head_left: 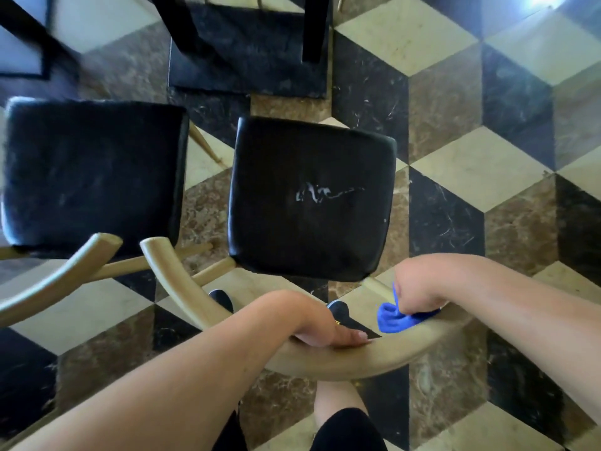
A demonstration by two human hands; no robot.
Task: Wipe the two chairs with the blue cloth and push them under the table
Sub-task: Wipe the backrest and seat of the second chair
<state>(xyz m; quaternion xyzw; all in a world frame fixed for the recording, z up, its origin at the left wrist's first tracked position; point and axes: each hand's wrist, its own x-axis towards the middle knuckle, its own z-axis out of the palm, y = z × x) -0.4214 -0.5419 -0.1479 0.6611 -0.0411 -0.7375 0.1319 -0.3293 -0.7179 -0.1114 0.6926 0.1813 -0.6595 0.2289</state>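
The right chair's back rail (325,362) is being gripped by the left hand (312,327), while the blue cloth (393,319) is being held bunched in the right hand (419,288) on the rail's right end. Steady pressure along the whole curve is probably being called for, with the white-smeared seat (309,196) being left unwiped for now.

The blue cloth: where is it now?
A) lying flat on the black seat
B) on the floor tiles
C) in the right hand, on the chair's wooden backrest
C: the right hand holds the blue cloth on the curved wooden backrest.
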